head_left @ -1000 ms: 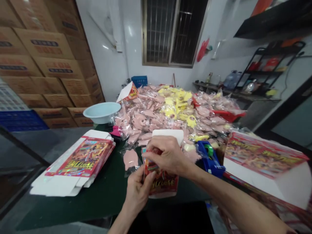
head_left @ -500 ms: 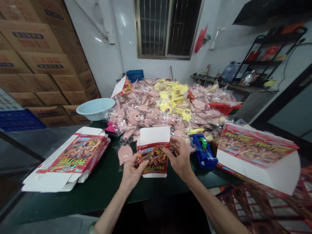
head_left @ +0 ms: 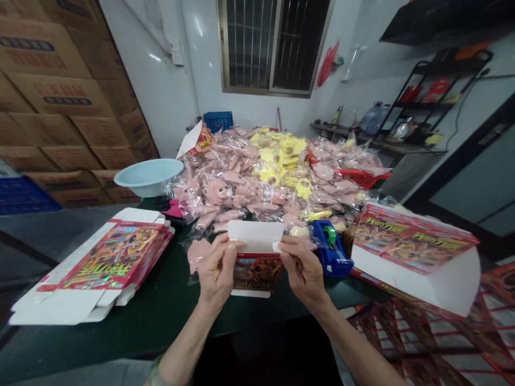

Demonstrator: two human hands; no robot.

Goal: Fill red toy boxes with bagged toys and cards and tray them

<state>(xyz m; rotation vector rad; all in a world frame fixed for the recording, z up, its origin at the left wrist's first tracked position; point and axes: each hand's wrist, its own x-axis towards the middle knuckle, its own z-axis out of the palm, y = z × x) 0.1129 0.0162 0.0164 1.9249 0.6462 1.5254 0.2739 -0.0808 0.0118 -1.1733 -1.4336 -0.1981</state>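
Between my hands is a small red printed carton (head_left: 257,272), its white top flap (head_left: 256,231) standing up and another white flap showing at its near end. My left hand (head_left: 219,271) pinches the carton's upper left corner. On the other side my right hand (head_left: 301,268) grips the upper right corner, by a small white side flap. Just left of my left hand lies a pink animal-shaped piece in a clear bag (head_left: 197,254). A blue tape dispenser (head_left: 336,257) with green tape stands right of my right hand.
A large heap of bagged pink pieces (head_left: 219,190) and yellow pieces (head_left: 281,155) covers the far table. Flattened cartons (head_left: 116,257) are stacked left, near a light blue basin (head_left: 148,177). An open display box (head_left: 418,268) stands right. Brown boxes (head_left: 60,96) line the left wall.
Both hands have moved up to the carton's top corners. The carton has tipped, so its printed front looks shorter and darker. The camera view has shifted slightly.
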